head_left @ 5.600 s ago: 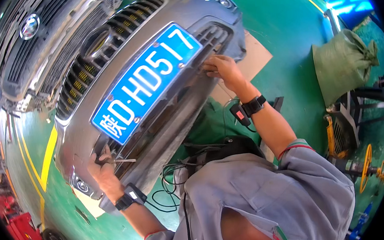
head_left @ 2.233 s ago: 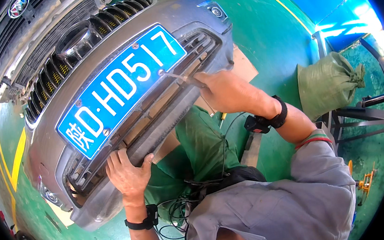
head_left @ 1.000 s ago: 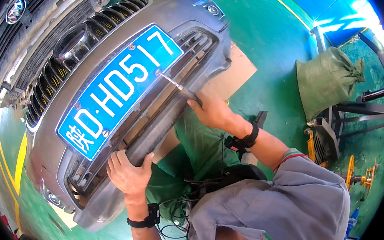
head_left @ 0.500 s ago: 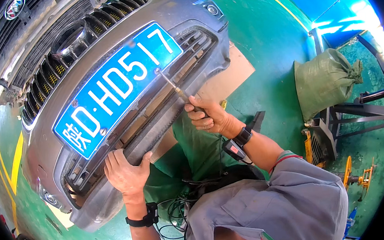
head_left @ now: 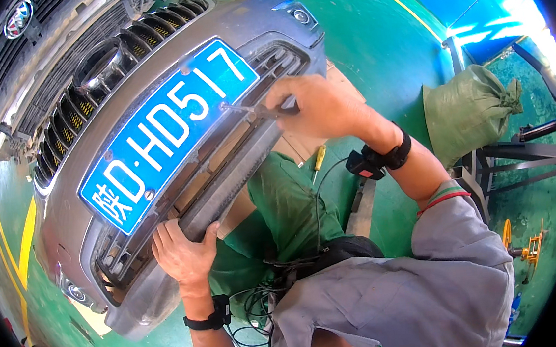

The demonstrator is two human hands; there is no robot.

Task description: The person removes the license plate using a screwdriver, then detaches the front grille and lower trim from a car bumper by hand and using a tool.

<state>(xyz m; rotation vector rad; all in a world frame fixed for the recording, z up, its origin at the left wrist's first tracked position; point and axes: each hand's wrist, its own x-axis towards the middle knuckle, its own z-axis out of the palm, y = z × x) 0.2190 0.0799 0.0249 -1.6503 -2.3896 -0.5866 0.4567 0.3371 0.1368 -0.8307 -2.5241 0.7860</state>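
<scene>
Green-painted workshop floor (head_left: 379, 39) spreads under the work and out past both hands. Nearest, below the hands, come the person's grey shirt (head_left: 401, 295) and green trousers (head_left: 290, 202), with black cables (head_left: 256, 302) looped just right of the left wrist. The left hand (head_left: 184, 253) is unclenched, its fingers laid over the lower lip of a grey-brown front bumper (head_left: 62, 212), thumb spread apart. The right hand (head_left: 318, 107) is closed round a screwdriver (head_left: 259, 111), its shaft reaching leftward to the lower-right screw (head_left: 222, 106) of a blue licence plate (head_left: 165, 134). That plate lies above the left hand and left of the right, against the bumper's face. Fixings also show at its lower left (head_left: 149, 195), upper left (head_left: 108, 155) and upper right (head_left: 185, 69), so the plate looks mounted, with the lower-right corner probably unfinished; how tight each sits, and which way the screw turns, cannot be told. Below the right hand lies a yellow-handled tool (head_left: 319, 158). Farther, beyond the plate from both hands, stands another car's front end (head_left: 18, 77); right of the right hand, a tied green sack (head_left: 467, 110).
</scene>
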